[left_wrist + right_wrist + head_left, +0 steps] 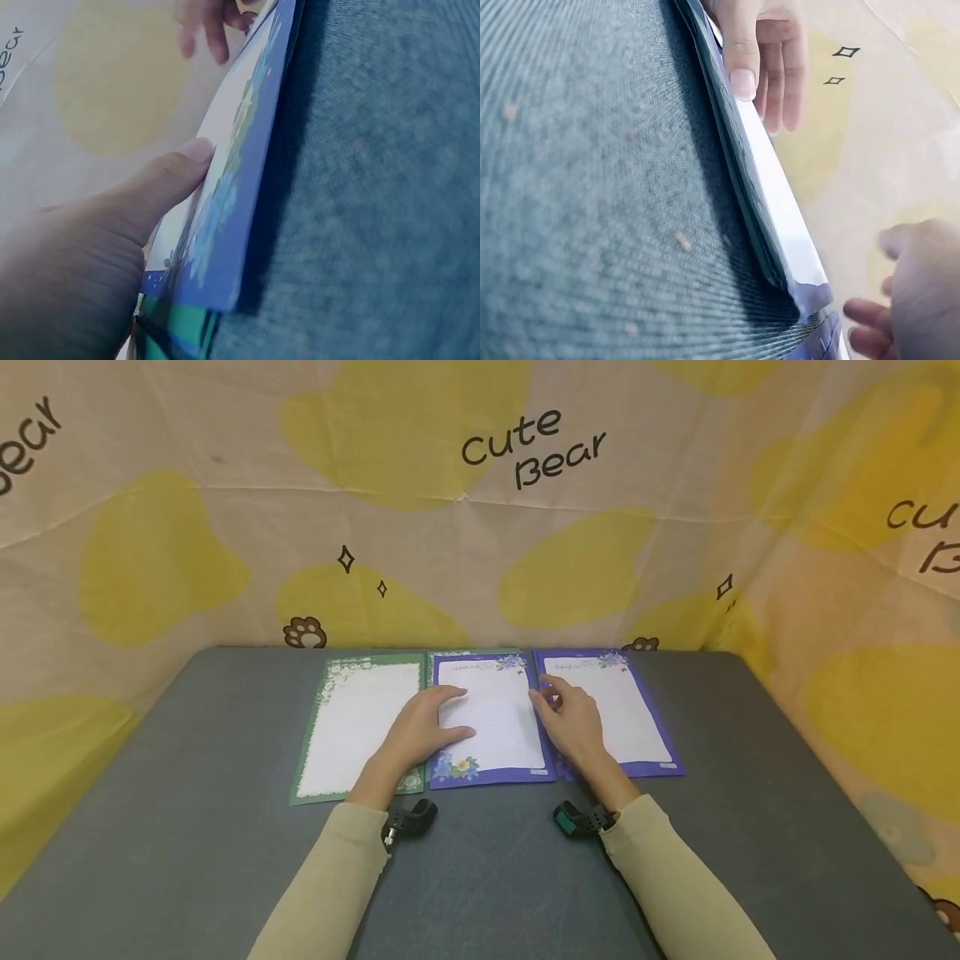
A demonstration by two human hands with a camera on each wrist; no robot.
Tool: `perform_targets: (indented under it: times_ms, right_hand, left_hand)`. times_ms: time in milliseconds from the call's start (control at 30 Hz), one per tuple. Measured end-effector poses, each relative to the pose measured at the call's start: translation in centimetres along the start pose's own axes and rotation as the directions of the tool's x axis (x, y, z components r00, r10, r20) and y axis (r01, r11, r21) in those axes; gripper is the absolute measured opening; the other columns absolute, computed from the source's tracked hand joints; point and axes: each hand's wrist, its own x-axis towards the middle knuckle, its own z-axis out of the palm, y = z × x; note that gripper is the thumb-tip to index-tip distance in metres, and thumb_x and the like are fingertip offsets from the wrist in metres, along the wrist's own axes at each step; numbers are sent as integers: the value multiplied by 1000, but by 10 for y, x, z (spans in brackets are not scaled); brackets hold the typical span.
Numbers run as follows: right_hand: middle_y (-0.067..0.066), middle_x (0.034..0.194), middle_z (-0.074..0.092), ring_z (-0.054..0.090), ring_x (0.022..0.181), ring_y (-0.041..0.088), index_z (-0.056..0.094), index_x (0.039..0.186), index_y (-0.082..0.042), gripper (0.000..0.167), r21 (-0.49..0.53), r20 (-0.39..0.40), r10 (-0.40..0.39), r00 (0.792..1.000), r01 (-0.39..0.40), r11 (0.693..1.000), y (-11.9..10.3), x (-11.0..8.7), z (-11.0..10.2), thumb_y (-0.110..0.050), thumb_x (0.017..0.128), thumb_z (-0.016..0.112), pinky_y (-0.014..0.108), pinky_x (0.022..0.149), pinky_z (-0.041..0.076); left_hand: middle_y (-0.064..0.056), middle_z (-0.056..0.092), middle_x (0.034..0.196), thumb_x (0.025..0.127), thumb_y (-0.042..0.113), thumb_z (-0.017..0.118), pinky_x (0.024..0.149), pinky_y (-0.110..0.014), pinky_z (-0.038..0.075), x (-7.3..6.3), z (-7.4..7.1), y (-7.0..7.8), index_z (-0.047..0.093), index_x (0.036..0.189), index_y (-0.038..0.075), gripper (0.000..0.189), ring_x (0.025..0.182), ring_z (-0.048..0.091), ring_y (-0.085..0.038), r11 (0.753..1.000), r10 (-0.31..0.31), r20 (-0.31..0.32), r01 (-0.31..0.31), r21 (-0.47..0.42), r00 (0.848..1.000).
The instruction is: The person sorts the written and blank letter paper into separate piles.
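Note:
A blue-bordered sheet [491, 727] with flowers at its corners lies in the middle, over a green-bordered sheet whose edge [474, 652] shows behind it. My left hand [420, 727] is at its left side, fingers and thumb spread, the thumb [176, 176] resting on the paper in the left wrist view. Over the gap by its right edge is my right hand [573, 718], fingers loosely bent, holding nothing; the right wrist view shows these fingers [870, 322] raised off the paper. Another blue-bordered sheet [630, 727] lies under and beside the right hand.
A green-bordered sheet [360, 718] lies on the left, partly under my left forearm. All the sheets lie on a grey table [487, 877]. A cloth backdrop [420, 527] with yellow patches stands along the table's far edge.

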Motion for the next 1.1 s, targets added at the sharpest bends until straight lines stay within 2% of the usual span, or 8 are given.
perform_targets:
  times_ms: [133,233,400,533,633,833,967,1100]
  right_hand:
    - [15,125,72,64,113,36,63,137,-8,52,-31,83,-8,996,11,999,0,1,0,-41,96,65,51,99,50]
    - [14,146,59,50,139,37,55,145,-10,65,-76,197,-60,979,76,994,0,1,0,-48,93,67,56,117,38]
    - [11,151,55,42,148,35,54,146,-10,69,-131,310,-132,941,180,975,-1,0,0,-46,90,72,57,125,24]
    - [14,144,60,50,141,35,59,141,-8,58,-94,260,-147,955,176,980,-1,-1,-2,-36,92,74,54,124,29]
    - [16,145,60,52,139,37,58,142,-7,59,-64,177,-132,975,145,987,-1,0,-2,-35,92,74,54,120,36]
    - [20,133,67,65,122,39,58,142,-11,56,91,76,19,997,-26,995,-5,1,0,-38,95,70,53,104,52]
    - [15,143,62,60,132,36,61,139,-13,44,290,85,83,993,-104,951,-8,2,1,-26,98,67,49,108,51]
    - [11,151,55,50,142,33,64,136,-12,39,445,85,123,989,-148,883,-9,3,-1,-15,98,67,45,113,46]
  left_hand:
    - [-5,44,160,91,47,73,125,-53,27,1,1,-4,54,147,16,67,150,37,-33,998,21,32,-23,63,999]
    - [-1,46,159,92,48,71,124,-51,30,1,3,-5,56,146,18,64,148,41,-31,996,35,36,-37,81,999]
    - [0,58,149,88,46,76,116,-49,41,1,3,-6,62,140,20,59,133,53,-28,1000,17,-2,-17,25,1000]
    - [-3,68,135,87,44,78,109,-49,47,1,3,-5,67,135,23,53,121,58,-28,1000,-6,-36,6,7,999]
    - [-5,72,126,86,42,79,104,-49,50,1,2,-5,71,130,23,48,116,62,-28,1000,-20,-66,19,-8,998]
    - [-7,74,121,87,39,80,100,-49,51,1,1,-7,73,126,22,44,112,64,-28,999,-13,-130,7,-50,991]
    - [-7,73,123,86,39,80,103,-49,50,1,0,-6,72,128,21,45,115,63,-29,998,14,-135,-23,-65,991]
    - [-7,60,146,86,41,80,117,-52,40,2,-1,-3,66,136,19,56,136,53,-32,998,50,-111,-55,-44,993]
